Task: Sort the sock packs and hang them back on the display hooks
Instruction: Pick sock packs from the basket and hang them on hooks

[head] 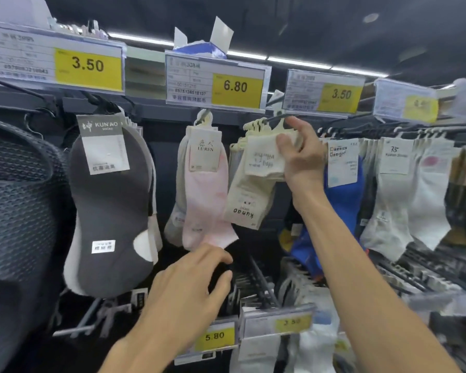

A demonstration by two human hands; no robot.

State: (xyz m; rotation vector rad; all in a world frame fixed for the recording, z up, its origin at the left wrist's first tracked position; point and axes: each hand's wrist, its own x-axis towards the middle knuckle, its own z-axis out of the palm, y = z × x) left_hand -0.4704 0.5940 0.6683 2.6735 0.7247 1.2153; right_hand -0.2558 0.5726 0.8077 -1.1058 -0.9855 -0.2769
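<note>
Cream sock packs [253, 184]: a bunch of several, each with a pale card header and a cream plastic hanger tab. Print on the front header is blurred. "kunao" is read upside down on the lower band of one pack, which is tilted down to the left. The hanger tabs are bunched on the black display hook [273, 119], under the yellow 6.80 price tag [237, 88].

Right hand [301, 154]: raised, forearm reaching up from lower right. The headers of the cream packs are pinched between thumb and curled fingers. The index finger is lifted toward the hook.

Left hand [189, 281]: held lower and to the left, palm away, fingers loosely spread and slack, nothing grasped. Its fingertips lie just below the toe of the pink sock pack [205, 189]; contact cannot be told.

Surroundings: the pink pack, marked "LUREN", is hung just left of the cream bunch. Dark grey sock packs [111, 211], labelled "KUN'AO", are hung further left under a 3.50 price tag [88, 67]. A blue sock pack [345, 200] is partly hidden behind the right forearm. White sock packs [398, 200] are hung beyond it. A 5.80 price tag [214, 337] is seen on the lower row.
</note>
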